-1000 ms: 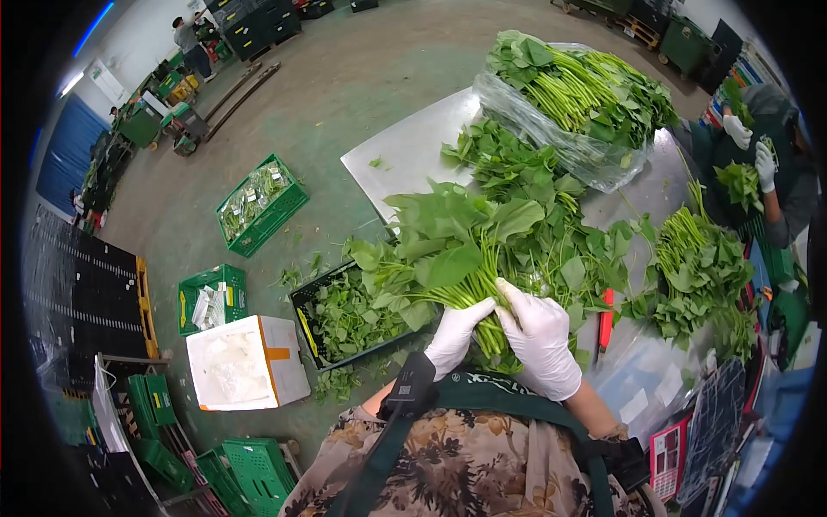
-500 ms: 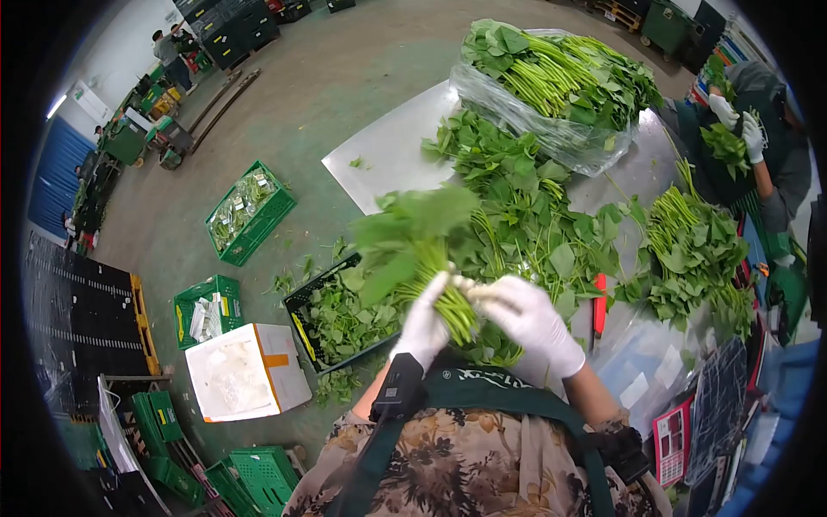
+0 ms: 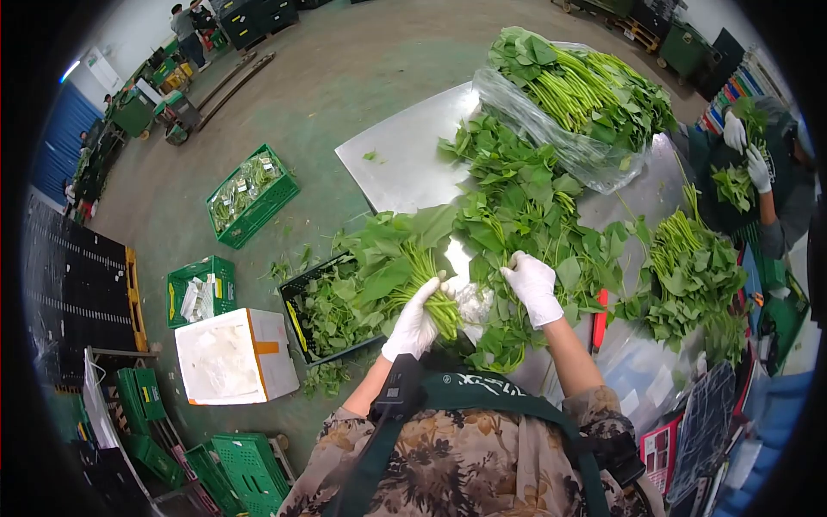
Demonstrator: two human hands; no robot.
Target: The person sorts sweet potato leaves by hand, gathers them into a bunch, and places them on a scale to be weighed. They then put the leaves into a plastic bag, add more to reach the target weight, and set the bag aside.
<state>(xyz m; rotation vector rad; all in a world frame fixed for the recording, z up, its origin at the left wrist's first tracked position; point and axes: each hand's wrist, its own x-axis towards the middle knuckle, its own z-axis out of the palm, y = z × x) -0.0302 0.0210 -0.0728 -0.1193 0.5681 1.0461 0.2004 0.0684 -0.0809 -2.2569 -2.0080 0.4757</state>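
Note:
In my white-gloved left hand [image 3: 413, 326] is a bunch of leafy greens [image 3: 398, 263], its leaves fanning out to the upper left and the cut stem ends pointing down. My right hand [image 3: 531, 289], gloved too, is over the loose pile of greens [image 3: 543, 220] on the metal table. Its fingers are bent together at the leaves; what they hold, if anything, is hidden. Between the hands lies some crumpled clear plastic [image 3: 473, 306]. A red-handled tool [image 3: 600, 320] rests to the right of my right hand.
Bundled greens [image 3: 573, 90] lie in clear plastic at the table's far end, with another heap [image 3: 693, 258] on the right. A black crate [image 3: 301, 323] of leaves, a white foam box [image 3: 233, 358] and green crates [image 3: 250, 224] stand left. A co-worker's gloved hands [image 3: 758, 168] hold greens.
My right hand has parted from the bunch and moved right to the loose pile. The left hand, still gripping the bunch, has shifted slightly left and down.

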